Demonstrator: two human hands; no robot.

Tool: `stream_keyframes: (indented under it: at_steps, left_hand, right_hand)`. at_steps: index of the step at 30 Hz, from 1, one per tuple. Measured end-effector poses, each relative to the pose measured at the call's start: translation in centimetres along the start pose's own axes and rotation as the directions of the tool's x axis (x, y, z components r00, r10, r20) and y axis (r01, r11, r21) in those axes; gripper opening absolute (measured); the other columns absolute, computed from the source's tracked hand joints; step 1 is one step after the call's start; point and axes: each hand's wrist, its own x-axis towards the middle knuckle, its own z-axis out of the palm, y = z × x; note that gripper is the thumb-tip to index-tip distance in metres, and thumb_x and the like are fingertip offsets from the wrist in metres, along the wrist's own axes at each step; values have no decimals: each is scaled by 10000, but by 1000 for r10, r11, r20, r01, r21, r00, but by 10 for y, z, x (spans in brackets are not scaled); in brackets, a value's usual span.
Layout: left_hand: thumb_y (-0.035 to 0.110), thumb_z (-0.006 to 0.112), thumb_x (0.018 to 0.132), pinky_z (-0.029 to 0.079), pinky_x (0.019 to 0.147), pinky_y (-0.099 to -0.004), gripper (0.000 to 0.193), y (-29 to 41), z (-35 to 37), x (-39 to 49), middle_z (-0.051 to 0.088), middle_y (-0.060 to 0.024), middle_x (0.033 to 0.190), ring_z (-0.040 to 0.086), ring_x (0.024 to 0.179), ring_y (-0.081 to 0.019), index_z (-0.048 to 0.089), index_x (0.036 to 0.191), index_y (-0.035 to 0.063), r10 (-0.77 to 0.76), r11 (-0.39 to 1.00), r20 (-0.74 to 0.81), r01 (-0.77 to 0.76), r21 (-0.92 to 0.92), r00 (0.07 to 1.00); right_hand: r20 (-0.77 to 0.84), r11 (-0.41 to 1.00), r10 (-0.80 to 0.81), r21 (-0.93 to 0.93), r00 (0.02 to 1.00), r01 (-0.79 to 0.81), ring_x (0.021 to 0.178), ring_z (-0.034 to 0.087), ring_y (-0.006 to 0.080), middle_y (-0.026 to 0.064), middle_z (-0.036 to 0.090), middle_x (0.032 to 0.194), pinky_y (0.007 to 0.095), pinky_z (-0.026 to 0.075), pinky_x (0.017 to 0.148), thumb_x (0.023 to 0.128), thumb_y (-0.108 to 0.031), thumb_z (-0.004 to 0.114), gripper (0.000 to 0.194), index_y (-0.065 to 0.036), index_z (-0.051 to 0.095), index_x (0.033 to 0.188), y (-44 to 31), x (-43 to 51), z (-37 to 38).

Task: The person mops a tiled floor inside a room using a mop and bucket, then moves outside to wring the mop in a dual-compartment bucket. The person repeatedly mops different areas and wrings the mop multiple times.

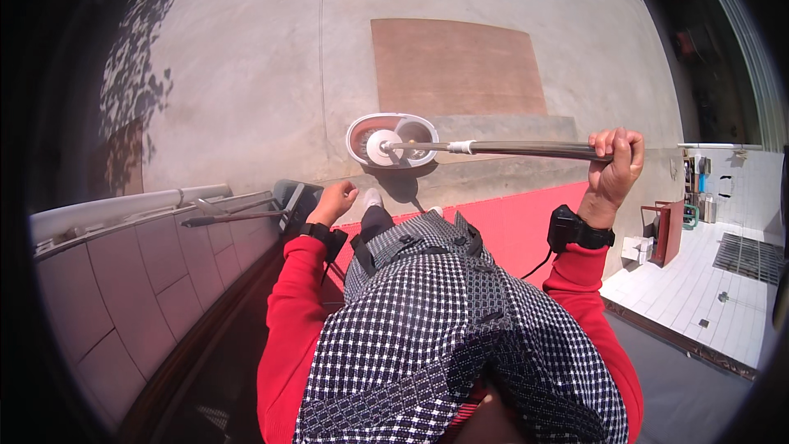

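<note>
My right hand [618, 160] is closed around the upper end of a metal mop pole [530, 148]. The pole slants down to the left, past a white collar, to a round white mop head [384, 148]. That head sits in the left part of an oval spin-mop bucket [351, 129] with a white rim. In the bucket's right part is a round basket [416, 132]. My left hand [336, 202] hangs with curled fingers to the lower left of the bucket, apart from it. Whether it holds anything is hard to see.
A dustpan [299, 200] and a long-handled tool [240, 217] lean by the tiled wall [142, 271] at left. Below the bucket runs a red mat [511, 216]. A reddish-brown panel [456, 68] lies on the concrete floor [246, 74]. A red stool-like object [669, 231] is at right.
</note>
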Motion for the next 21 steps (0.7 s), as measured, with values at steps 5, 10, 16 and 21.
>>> stream_keyframes:
  at_steps: [5,10,16,21]
  left_hand:
    - [239,579,794,476,693,-370,239,1,-2,-1,623,-174,816,606,769,-318,601,868,13,-64,998,-40,63,-8,997]
    - [218,580,795,487,658,-333,231,-4,5,-16,625,-150,791,623,742,-263,588,872,0,-111,994,-99,110,-15,989]
    - [220,586,789,479,687,-345,226,-7,18,-45,621,-162,806,611,761,-278,594,863,7,-282,959,-251,266,-95,926]
    - [239,586,787,482,707,-354,239,15,31,-50,625,-172,830,617,784,-293,606,869,15,-450,893,-216,433,-125,866]
  right_hand:
    - [32,996,91,-3,995,-91,544,419,120,23,448,588,254,379,561,824,-43,547,163,-62,424,719,72,18,28]
    - [68,966,179,-202,981,-162,575,477,84,2,498,604,228,379,555,811,-99,591,144,-63,488,717,185,36,46]
    - [14,869,296,-420,955,-263,605,506,113,30,541,636,248,398,586,768,-166,635,191,-35,502,725,299,53,26]
    - [46,889,287,-384,957,-248,602,510,90,25,549,638,227,391,559,780,-171,638,200,-67,480,716,355,86,-4]
